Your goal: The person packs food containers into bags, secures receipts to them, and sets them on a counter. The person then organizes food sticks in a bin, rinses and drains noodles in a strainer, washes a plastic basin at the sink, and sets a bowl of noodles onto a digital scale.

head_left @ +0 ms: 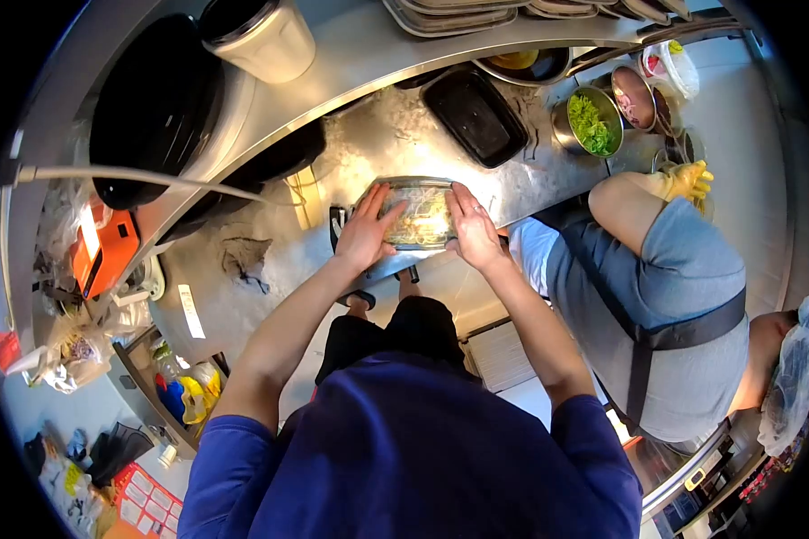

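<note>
A takeout container with a clear lid sits at the front edge of the steel counter, food dimly visible through the glare on its lid. My left hand grips its left side, with the fingers along the lid and the thumb reaching across the near part. On the right side, my right hand holds the rim, fingers pointing away from me. Just left of the container lies a dark object, partly covered by my hand. An open black tray rests farther back on the counter.
A co-worker in an apron stands close on my right, with a yellow-gloved hand. Near them are a metal pot of chopped greens and other pots. A shelf overhangs the counter; an orange device stands left.
</note>
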`<control>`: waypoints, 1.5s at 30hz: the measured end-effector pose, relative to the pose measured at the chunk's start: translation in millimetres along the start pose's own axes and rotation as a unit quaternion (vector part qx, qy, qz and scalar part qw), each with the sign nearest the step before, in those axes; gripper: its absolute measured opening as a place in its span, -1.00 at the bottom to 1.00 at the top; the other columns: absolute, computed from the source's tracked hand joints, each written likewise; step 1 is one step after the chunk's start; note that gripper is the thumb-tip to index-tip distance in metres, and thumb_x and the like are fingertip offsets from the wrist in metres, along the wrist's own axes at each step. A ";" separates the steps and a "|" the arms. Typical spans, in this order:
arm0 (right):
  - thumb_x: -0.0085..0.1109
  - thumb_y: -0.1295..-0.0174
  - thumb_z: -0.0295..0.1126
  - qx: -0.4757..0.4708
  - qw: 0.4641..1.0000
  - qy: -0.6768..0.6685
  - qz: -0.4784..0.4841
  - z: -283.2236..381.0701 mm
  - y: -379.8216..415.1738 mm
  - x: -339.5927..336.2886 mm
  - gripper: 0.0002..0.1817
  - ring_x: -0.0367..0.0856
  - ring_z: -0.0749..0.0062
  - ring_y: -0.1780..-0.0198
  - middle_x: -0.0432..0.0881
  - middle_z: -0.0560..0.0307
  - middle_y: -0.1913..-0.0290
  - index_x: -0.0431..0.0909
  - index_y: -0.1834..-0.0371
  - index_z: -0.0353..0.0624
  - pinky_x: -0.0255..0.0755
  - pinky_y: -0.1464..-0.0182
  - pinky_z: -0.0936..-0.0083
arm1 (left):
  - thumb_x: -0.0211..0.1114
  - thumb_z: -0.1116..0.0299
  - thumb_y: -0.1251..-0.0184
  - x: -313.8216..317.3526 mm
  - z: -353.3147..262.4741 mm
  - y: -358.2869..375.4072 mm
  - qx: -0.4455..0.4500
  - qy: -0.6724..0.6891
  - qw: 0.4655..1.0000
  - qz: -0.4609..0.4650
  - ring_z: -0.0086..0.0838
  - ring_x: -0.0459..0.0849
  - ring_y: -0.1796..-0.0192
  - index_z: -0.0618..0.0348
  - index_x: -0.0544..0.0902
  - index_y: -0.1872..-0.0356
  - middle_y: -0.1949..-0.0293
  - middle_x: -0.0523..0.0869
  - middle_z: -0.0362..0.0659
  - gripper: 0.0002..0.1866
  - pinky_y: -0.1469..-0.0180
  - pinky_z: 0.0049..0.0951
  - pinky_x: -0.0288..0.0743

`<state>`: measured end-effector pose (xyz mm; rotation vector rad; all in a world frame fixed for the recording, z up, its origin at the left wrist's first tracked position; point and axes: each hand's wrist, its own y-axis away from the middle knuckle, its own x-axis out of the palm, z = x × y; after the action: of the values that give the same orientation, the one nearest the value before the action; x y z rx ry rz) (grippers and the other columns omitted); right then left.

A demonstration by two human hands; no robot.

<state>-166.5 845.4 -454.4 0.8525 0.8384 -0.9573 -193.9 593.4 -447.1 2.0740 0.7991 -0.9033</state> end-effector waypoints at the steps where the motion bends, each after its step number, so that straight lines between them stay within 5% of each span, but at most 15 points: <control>1: 0.63 0.40 -0.39 0.009 1.000 -0.027 -0.002 -0.9 -0.7 3.6 0.17 0.17 -0.04 -0.51 0.15 -0.18 -0.52 0.20 -0.44 -0.34 0.23 -0.45 0.24 | 0.64 0.25 0.22 2.4 1.8 -2.6 -0.004 -0.012 1.000 0.004 -0.15 -0.11 -0.63 -0.27 0.24 -0.52 -0.60 -0.04 -0.03 0.12 -0.57 -0.24 0.09; 9: 0.63 0.26 -0.31 0.033 0.994 -0.073 -0.069 -0.3 -1.2 -5.6 0.11 0.28 -0.10 -0.42 0.29 -0.33 -0.39 0.18 -0.42 -0.39 0.28 -0.40 0.27 | 0.70 0.22 0.28 -3.3 13.0 -12.9 -0.012 -0.004 0.999 0.044 -0.15 -0.27 -0.64 -0.34 0.05 -0.58 -0.62 -0.19 -0.04 0.30 -0.61 -0.19 -0.04; 12: 0.52 -0.04 -0.14 0.255 0.941 -0.222 -0.029 -18.3 0.7 20.0 -0.14 0.55 -0.05 -0.17 0.58 -0.32 -0.10 0.33 -0.31 -0.43 0.38 -0.23 0.32 | 0.58 0.23 -0.01 13.8 23.0 1.5 -0.224 0.279 0.916 -0.179 0.05 0.41 -0.38 0.08 0.23 -0.48 -0.41 0.35 0.18 -0.02 -0.37 -0.16 0.38; 13: 0.44 -0.15 -0.10 0.272 0.879 -0.392 -0.019 -26.1 1.8 39.2 -0.25 0.62 0.08 -0.01 0.67 -0.14 0.06 0.38 -0.24 -0.44 0.42 -0.14 0.35 | 0.45 0.17 -0.18 36.8 38.3 -4.6 -0.231 0.305 0.908 -0.169 0.08 0.67 -0.02 0.27 0.49 -0.21 0.02 0.68 0.20 -0.38 -0.13 -0.11 0.54; 15: 0.44 -0.17 -0.13 0.349 0.870 -0.347 -0.022 -26.5 4.5 50.7 -0.36 0.50 0.33 -0.14 0.57 -0.05 -0.12 0.43 -0.23 -0.23 0.40 -0.12 0.38 | 0.31 0.14 -0.28 78.6 49.4 -22.3 -0.247 0.278 0.908 -0.193 -0.09 0.72 0.24 0.26 0.60 0.21 0.28 0.72 0.09 -0.66 0.16 -0.17 0.59; 19: 0.33 -0.29 -0.20 0.278 0.823 -0.494 0.036 -22.5 36.2 34.5 -0.52 0.50 0.37 -0.16 0.55 0.06 -0.16 0.47 -0.23 -0.06 0.40 -0.09 0.42 | 0.28 0.30 -0.38 64.6 31.9 41.1 -0.161 0.326 0.872 -0.329 -0.38 0.62 0.35 0.18 0.62 0.26 0.42 0.68 -0.09 -0.84 0.19 -0.33 0.52; 20: 0.31 -0.31 -0.22 0.255 0.814 -0.520 0.048 -4.3 42.3 21.5 -0.50 0.50 0.35 -0.19 0.55 0.05 -0.21 0.46 -0.28 -0.07 0.40 -0.14 0.41 | 0.22 0.28 -0.44 -4.1 8.6 93.5 -0.218 0.447 0.827 -0.262 -0.39 0.61 0.27 0.18 0.59 0.21 0.36 0.66 -0.09 -0.83 0.12 -0.35 0.51; 25: 0.23 -0.38 -0.23 0.135 0.860 -0.477 0.125 160.5 21.4 50.8 -0.26 0.40 0.32 -0.32 0.44 -0.02 -0.33 0.13 -0.50 -0.32 0.19 -0.41 0.40 | 0.03 -0.01 -0.58 68.3 95.5 217.6 -0.261 0.556 0.678 -0.405 -0.45 0.53 0.07 0.14 0.52 0.05 0.17 0.59 -0.19 -0.62 -0.05 -0.39 0.45; 30: 0.39 -0.25 -0.21 0.018 0.731 -0.585 0.351 328.9 -15.7 107.7 -0.16 0.38 0.30 -0.35 0.43 -0.09 -0.31 0.13 -0.43 -0.41 0.23 -0.40 0.40 | -0.05 -0.13 -0.57 45.5 163.6 382.6 -0.351 0.733 0.441 -0.380 -0.43 0.55 -0.09 0.33 0.50 -0.28 -0.14 0.63 -0.09 -0.34 -0.18 -0.39 0.41; 33: 0.37 -0.27 -0.15 -0.029 0.780 -0.527 0.335 394.0 -27.9 166.0 -0.28 0.51 0.29 -0.21 0.52 -0.05 -0.20 0.26 -0.33 -0.34 0.34 -0.30 0.38 | -0.02 -0.14 -0.56 111.6 250.7 451.7 -0.406 0.643 0.481 -0.436 -0.45 0.58 -0.03 0.29 0.61 -0.14 -0.04 0.67 -0.09 -0.38 -0.12 -0.41 0.45; 35: 0.33 -0.29 -0.10 -0.086 0.908 -0.327 0.249 426.2 -51.3 181.2 -0.39 0.54 0.13 -0.18 0.52 -0.13 -0.19 0.36 -0.26 -0.24 0.38 -0.25 0.33 | -0.01 -0.15 -0.55 120.2 292.7 489.3 -0.417 0.640 0.487 -0.424 -0.47 0.59 0.01 0.28 0.64 -0.11 0.01 0.69 -0.10 -0.37 -0.10 -0.43 0.45; 37: 0.26 -0.27 -0.01 -0.177 0.974 -0.139 -0.003 463.6 -90.8 177.1 -0.35 0.30 -0.25 -0.37 0.27 -0.33 -0.41 0.38 -0.32 -0.14 0.30 -0.33 0.06 | 0.01 -0.14 -0.55 114.7 309.3 506.9 -0.445 0.615 0.493 -0.426 -0.50 0.61 0.07 0.28 0.67 -0.07 0.08 0.72 -0.11 -0.39 -0.07 -0.45 0.46; 39: 0.29 -0.24 -0.10 -0.252 0.968 0.010 -0.007 459.6 -128.5 217.1 -0.29 0.07 -0.25 -0.52 0.02 -0.25 -0.57 0.30 -0.44 -0.03 0.08 -0.46 -0.06 | 0.02 -0.08 -0.57 106.2 321.0 521.1 -0.417 0.613 0.504 -0.444 -0.52 0.61 0.07 0.30 0.66 -0.07 0.09 0.73 -0.10 -0.43 -0.08 -0.46 0.45; 40: 0.29 -0.23 -0.17 -0.257 0.960 0.099 -0.044 462.2 -129.7 232.7 -0.37 0.14 -0.25 -0.47 0.16 -0.20 -0.52 0.38 -0.39 0.00 0.15 -0.43 -0.02 | 0.03 -0.05 -0.58 111.8 333.2 527.4 -0.376 0.622 0.509 -0.461 -0.53 0.60 0.06 0.32 0.65 -0.08 0.08 0.72 -0.08 -0.45 -0.09 -0.46 0.45; 45: 0.18 -0.35 -0.25 -0.047 0.953 -0.299 -0.032 413.1 -113.8 295.7 -0.57 0.58 -0.06 -0.11 0.58 -0.18 -0.13 0.51 -0.20 -0.25 0.45 -0.18 0.25 | 0.05 0.04 -0.59 113.1 367.1 496.7 -0.365 0.549 0.565 -0.496 -0.47 0.60 0.03 0.35 0.63 -0.09 0.06 0.73 -0.13 -0.50 -0.13 -0.44 0.44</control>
<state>-83.5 344.5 -569.7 0.4114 0.3835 -1.1422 119.5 56.4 -534.5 1.0342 2.5860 0.5078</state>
